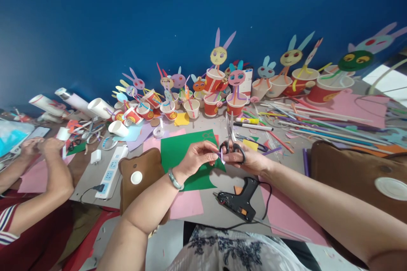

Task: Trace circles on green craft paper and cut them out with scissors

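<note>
In the middle of the table, my right hand [249, 161] is closed round black-handled scissors [229, 129], whose blades point up and away from me and look slightly apart. A small light-purple paper piece [222, 159] lies between the two hands. The fingertips of my left hand [202, 159] pinch its edge; whether my right fingers also grip it is hard to tell. Under my left hand is a sheet of green paper [178, 148] with curved cut edges. Nearer to me, a black hot glue gun [238, 201] lies on its side.
Paper cups with paper-faced figures [237, 103] line the back by the blue wall. Coloured sticks [333, 135] spread to the right. A power strip [112, 173] and two brown cushions [140, 190] flank my place. At left, another person's hands [47, 146] work.
</note>
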Tool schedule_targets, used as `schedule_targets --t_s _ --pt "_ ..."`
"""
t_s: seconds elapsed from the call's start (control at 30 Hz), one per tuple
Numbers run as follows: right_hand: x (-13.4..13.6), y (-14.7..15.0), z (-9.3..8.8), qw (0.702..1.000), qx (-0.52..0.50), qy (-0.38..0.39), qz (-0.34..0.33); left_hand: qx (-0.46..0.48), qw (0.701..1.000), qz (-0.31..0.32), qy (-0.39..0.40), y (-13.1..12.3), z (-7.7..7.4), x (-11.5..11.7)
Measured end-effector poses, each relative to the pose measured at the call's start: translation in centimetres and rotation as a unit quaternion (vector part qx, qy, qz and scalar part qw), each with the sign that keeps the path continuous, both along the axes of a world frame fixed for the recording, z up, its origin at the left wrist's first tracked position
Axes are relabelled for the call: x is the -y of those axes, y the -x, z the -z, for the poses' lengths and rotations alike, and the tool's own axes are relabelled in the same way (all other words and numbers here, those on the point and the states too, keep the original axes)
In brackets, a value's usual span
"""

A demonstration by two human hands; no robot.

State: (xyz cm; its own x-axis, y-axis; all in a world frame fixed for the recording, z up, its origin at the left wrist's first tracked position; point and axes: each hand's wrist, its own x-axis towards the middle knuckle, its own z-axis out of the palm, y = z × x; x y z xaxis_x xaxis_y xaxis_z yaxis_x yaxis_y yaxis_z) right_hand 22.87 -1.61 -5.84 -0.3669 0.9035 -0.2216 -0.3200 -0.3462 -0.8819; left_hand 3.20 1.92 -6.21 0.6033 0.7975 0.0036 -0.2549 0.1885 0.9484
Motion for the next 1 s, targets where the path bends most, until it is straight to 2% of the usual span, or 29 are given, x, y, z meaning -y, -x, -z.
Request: schedule_targets --t_s 0.3,0.57,1.0 --pt "0.06 0.03 -0.04 1.0 0.01 -0.008 -0.008 0.004 1.0 0.007 -0.011 -0.04 -0.28 0.11" --pt "0.11 -0.02 -0.06 1.0 0.02 -0.008 -0.012 -0.002 0.999 -0.001 0.038 -0.04 -0.07 0.14" --pt "0.03 -0.11 0.29 1.0 0.004 -0.01 0.003 -0.008 0.999 -0.002 0.039 0.03 0.13 0.16"
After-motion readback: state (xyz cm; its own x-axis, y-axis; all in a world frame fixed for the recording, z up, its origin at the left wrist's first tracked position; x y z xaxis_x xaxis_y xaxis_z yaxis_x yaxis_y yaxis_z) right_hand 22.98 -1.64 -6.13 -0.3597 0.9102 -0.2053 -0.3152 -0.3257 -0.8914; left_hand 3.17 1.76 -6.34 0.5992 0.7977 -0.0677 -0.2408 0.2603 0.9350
